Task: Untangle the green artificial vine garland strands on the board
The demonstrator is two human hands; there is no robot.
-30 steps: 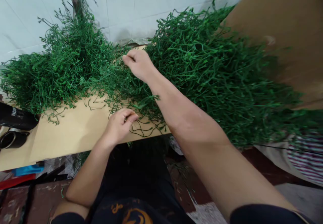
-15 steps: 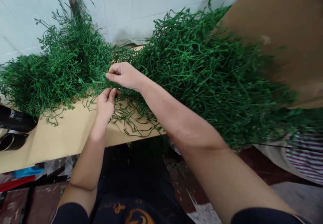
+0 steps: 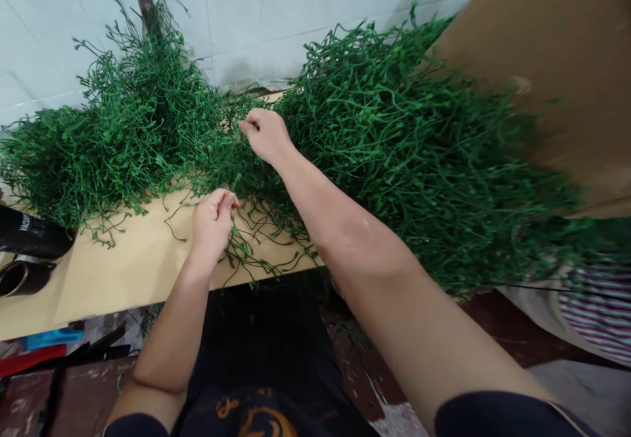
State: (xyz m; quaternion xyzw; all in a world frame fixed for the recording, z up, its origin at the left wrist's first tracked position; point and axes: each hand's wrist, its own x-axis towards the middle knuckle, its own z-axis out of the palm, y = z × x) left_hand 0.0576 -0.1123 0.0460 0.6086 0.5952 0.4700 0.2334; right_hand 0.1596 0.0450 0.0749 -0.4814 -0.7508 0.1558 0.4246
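My left hand (image 3: 213, 221) is closed in a pinch above the cardboard (image 3: 148, 259), with thin green artificial stems (image 3: 237, 245) hanging from its fingertips. Farther forward and to the right, my right hand (image 3: 267, 136) has its thumb and forefinger pressed together. Whatever may be between those fingers is too small to make out. It hovers at the near left side of a large heap of green stems (image 3: 394, 135), knobbed at their tips. A second tangled green heap (image 3: 128, 128) lies to the left, and loose stems (image 3: 290, 233) are scattered between the hands and the cardboard's front edge.
A black cylinder (image 3: 34, 232) and a dark cup (image 3: 22, 278) stand at the left. Behind the heaps rises a white tiled wall (image 3: 236, 10). A brown cardboard panel (image 3: 557, 49) leans at the right. Striped cloth (image 3: 596, 305) hangs at the lower right.
My hands have moved apart: the right went forward and to the right, the left came slightly nearer and to the right. Stems now hang below my left fingers.
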